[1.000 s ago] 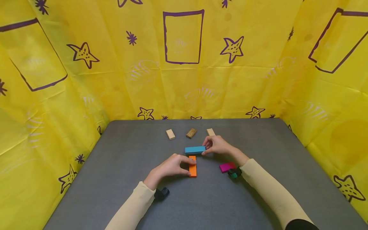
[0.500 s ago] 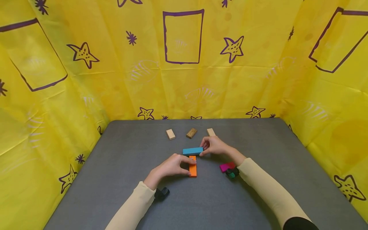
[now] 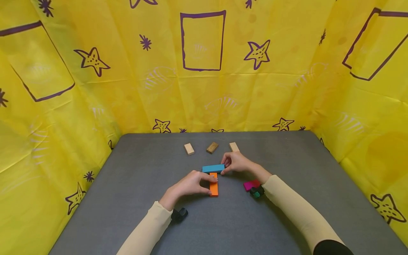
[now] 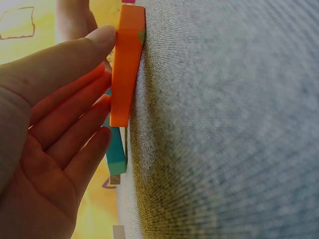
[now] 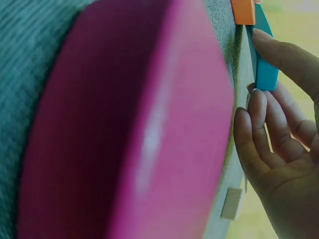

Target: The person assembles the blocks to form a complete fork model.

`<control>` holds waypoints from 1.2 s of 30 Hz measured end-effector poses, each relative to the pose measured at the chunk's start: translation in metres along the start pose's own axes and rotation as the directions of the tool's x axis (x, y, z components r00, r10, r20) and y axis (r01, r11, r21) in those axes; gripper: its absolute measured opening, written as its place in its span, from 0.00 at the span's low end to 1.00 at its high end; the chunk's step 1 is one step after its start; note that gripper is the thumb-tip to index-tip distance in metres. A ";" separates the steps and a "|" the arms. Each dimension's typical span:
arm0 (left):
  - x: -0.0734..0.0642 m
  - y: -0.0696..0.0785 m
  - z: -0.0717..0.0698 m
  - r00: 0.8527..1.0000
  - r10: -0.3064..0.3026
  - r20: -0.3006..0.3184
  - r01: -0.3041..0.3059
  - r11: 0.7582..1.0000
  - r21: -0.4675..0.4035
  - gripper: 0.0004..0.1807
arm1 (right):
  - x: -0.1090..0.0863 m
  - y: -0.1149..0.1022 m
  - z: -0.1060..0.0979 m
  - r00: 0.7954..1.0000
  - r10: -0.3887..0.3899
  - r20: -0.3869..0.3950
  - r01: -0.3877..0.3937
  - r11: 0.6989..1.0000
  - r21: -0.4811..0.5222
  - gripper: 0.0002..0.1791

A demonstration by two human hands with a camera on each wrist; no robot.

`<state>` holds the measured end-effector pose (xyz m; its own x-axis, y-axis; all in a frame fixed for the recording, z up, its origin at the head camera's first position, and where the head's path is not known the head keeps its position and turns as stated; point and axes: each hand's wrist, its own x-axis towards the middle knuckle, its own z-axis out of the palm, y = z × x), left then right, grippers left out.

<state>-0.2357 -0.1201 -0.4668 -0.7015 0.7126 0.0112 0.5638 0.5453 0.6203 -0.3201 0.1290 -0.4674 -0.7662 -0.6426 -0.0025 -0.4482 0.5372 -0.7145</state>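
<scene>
My left hand (image 3: 189,183) pinches an orange block (image 3: 214,190) between thumb and fingers; the block lies lengthwise away from me on the table. Crosswise at its far end is a blue block (image 3: 213,168), the two making a T shape. The right end of the blue block is pinched by my right hand (image 3: 239,162). In the left wrist view, the thumb presses the near part of the orange block (image 4: 127,69), with the fingertips close along its side. The right wrist view shows thumb and fingers at the end of the blue block (image 5: 266,74).
A pink block (image 3: 251,185) lies under my right wrist, partly hidden by the dark wrist strap. Farther back are a light wooden block (image 3: 189,149), a brown wooden block (image 3: 212,147) and another light one (image 3: 234,146). A yellow patterned curtain (image 3: 204,92) borders the grey table (image 3: 134,184).
My right hand has shifted the blue block slightly left and toward me, up to the orange block's far end. The left hand and the orange block have stayed in place.
</scene>
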 end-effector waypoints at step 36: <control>0.000 0.001 -0.001 1.000 -0.004 0.007 0.004 1.000 -0.001 0.24 | 0.004 -0.001 0.002 0.995 0.040 0.088 -0.035 0.998 -0.058 0.18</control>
<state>-0.2354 -0.1202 -0.4656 -0.7006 0.7135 0.0033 0.5608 0.5478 0.6209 -0.3219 0.1250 -0.4678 -0.7400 -0.6662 -0.0928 -0.4467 0.5900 -0.6725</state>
